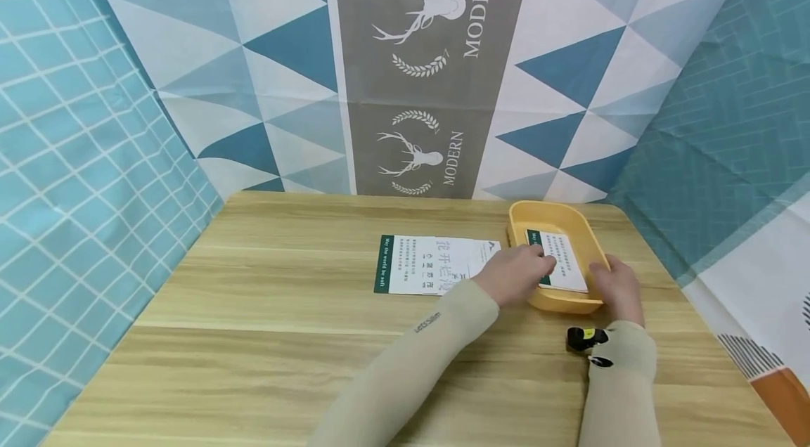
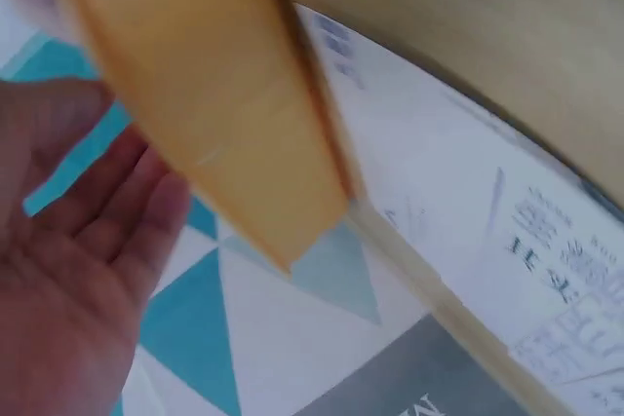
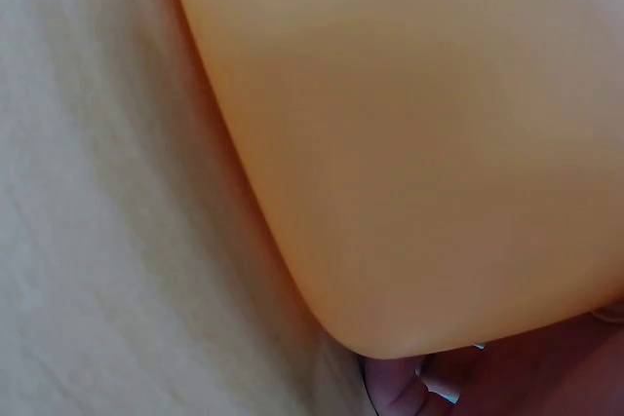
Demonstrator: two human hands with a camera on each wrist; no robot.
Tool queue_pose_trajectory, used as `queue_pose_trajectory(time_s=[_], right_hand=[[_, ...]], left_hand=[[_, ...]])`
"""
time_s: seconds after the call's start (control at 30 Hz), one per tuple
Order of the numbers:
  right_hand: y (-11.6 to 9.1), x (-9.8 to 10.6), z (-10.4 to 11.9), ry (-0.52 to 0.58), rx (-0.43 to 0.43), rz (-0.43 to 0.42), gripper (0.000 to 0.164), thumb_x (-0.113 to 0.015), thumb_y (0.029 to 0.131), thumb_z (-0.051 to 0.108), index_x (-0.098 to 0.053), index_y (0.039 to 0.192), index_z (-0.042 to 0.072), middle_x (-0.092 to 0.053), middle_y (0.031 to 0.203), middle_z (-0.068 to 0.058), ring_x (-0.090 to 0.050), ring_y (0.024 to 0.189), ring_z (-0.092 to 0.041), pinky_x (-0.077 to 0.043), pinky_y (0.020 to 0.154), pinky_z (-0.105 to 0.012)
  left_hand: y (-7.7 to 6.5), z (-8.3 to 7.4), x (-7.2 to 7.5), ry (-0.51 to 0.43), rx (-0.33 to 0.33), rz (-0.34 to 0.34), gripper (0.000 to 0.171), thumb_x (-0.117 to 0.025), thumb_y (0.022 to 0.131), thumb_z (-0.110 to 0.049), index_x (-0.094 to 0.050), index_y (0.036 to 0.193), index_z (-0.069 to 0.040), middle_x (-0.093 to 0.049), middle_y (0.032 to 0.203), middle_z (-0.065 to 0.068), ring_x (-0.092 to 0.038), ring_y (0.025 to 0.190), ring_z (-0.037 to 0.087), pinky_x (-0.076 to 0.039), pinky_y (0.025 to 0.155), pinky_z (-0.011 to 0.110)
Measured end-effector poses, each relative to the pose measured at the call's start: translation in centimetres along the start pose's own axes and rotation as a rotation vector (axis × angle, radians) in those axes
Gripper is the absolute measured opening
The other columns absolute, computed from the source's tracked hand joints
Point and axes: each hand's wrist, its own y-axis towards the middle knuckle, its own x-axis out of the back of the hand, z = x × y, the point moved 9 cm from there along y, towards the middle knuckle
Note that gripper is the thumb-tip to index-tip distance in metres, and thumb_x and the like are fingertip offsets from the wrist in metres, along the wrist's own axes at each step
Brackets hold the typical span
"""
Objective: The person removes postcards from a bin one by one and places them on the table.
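A yellow-orange tray point(image 1: 572, 304) stands at the table's right side with a white card with a dark green strip point(image 1: 566, 266) in it; whether it is a stack cannot be told. My right hand point(image 1: 620, 287) grips the tray's right edge; the right wrist view shows the tray's wall point(image 3: 419, 163) with fingertips point(image 3: 390, 387) at its lower edge. Over the tray's left side reaches my left hand point(image 1: 515, 273), its fingers near the card. In the left wrist view, a gap separates thumb and loosely bent fingers point(image 2: 132, 202) beside the tray point(image 2: 214, 104).
Left of the tray, white printed cards point(image 1: 411, 264) with a green end strip lie on the wooden table point(image 1: 285, 334), partly hidden by my left hand. A patterned cloth point(image 1: 418, 81) hangs behind the table. A black wrist device point(image 1: 585, 339) sits on the right sleeve.
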Motion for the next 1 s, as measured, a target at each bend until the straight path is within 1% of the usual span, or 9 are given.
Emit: queue_pose_trajectory(time_s=[0.1,0.23,0.33,0.47,0.6,0.73,0.83,0.93,1.0], right_hand=[[0.1,0.2,0.1,-0.001,0.015,-0.004,0.064,-0.026,0.107,0.033,-0.015,0.16,-0.001,-0.025,0.16,-0.034,-0.037,0.133,-0.046,-0.031,0.117,-0.063],[0.1,0.4,0.3,-0.007,0.03,-0.006,0.064,-0.026,0.107,0.033,-0.016,0.16,-0.001,-0.027,0.159,-0.035,-0.038,0.133,-0.046,-0.031,0.117,-0.063],[0.0,0.4,0.5,-0.022,0.039,-0.005,0.064,-0.027,0.107,0.033,-0.017,0.16,-0.001,-0.027,0.158,-0.035,-0.039,0.132,-0.046,-0.032,0.116,-0.062],[-0.1,0.1,0.5,-0.031,0.042,-0.004,0.063,-0.027,0.107,0.032,-0.019,0.159,-0.002,-0.029,0.157,-0.036,-0.04,0.13,-0.046,-0.033,0.115,-0.062],[-0.1,-0.1,0.4,-0.03,0.045,-0.015,0.062,-0.027,0.107,0.032,-0.021,0.159,-0.003,-0.03,0.156,-0.036,-0.04,0.13,-0.046,-0.033,0.115,-0.062],[-0.2,-0.1,0.5,-0.027,0.069,-0.028,0.061,-0.028,0.107,0.031,-0.024,0.157,-0.004,-0.033,0.154,-0.036,-0.041,0.129,-0.046,-0.034,0.114,-0.062],[-0.3,-0.2,0.6,-0.042,0.096,-0.035,0.06,-0.029,0.107,0.03,-0.029,0.155,-0.005,-0.037,0.151,-0.036,-0.044,0.126,-0.046,-0.037,0.112,-0.06],[-0.2,-0.1,0.6,-0.048,0.114,-0.043,0.058,-0.03,0.106,0.028,-0.032,0.153,-0.006,-0.041,0.147,-0.035,-0.046,0.12,-0.045,-0.039,0.106,-0.058],[-0.3,-0.1,0.5,-0.043,0.106,-0.046,0.058,-0.03,0.106,0.028,-0.032,0.153,-0.005,-0.04,0.147,-0.035,-0.045,0.12,-0.044,-0.039,0.106,-0.058]], left_hand=[[1.0,-0.6,-0.5,0.076,-0.023,0.01,0.027,-0.06,0.102,-0.015,-0.067,0.126,-0.027,-0.068,0.112,-0.008,-0.067,0.095,0.003,-0.056,0.076,0.016],[2.1,-1.6,-1.6,0.076,-0.067,0.073,0.028,-0.057,0.104,-0.016,-0.068,0.127,-0.028,-0.07,0.115,-0.008,-0.068,0.097,0.002,-0.056,0.078,0.014],[3.0,-1.4,-2.6,0.039,-0.026,0.127,0.027,-0.058,0.104,-0.022,-0.067,0.128,-0.03,-0.07,0.116,-0.011,-0.067,0.1,0.001,-0.055,0.081,0.014],[4.0,-0.6,-3.4,-0.044,0.069,0.182,0.028,-0.062,0.102,-0.025,-0.067,0.128,-0.031,-0.071,0.12,-0.014,-0.066,0.106,0.0,-0.055,0.087,0.016],[4.4,-0.1,-3.8,-0.046,0.144,0.217,0.028,-0.061,0.1,-0.022,-0.068,0.125,-0.033,-0.072,0.118,-0.015,-0.068,0.103,0.002,-0.056,0.085,0.021],[4.4,-0.1,-3.6,0.024,0.17,0.218,0.022,-0.064,0.097,-0.02,-0.07,0.114,-0.032,-0.074,0.107,-0.013,-0.068,0.091,0.004,-0.057,0.079,0.025],[4.2,-0.2,-3.6,0.059,0.17,0.218,0.02,-0.065,0.097,-0.019,-0.07,0.11,-0.032,-0.074,0.103,-0.014,-0.067,0.087,0.005,-0.057,0.081,0.027],[4.2,-0.3,-3.8,0.053,0.166,0.225,0.02,-0.063,0.099,-0.019,-0.07,0.112,-0.033,-0.073,0.105,-0.014,-0.066,0.09,0.004,-0.055,0.087,0.029],[4.4,-0.4,-4.1,0.034,0.149,0.228,0.02,-0.062,0.099,-0.021,-0.07,0.113,-0.033,-0.073,0.106,-0.015,-0.066,0.092,0.004,-0.055,0.088,0.028]])
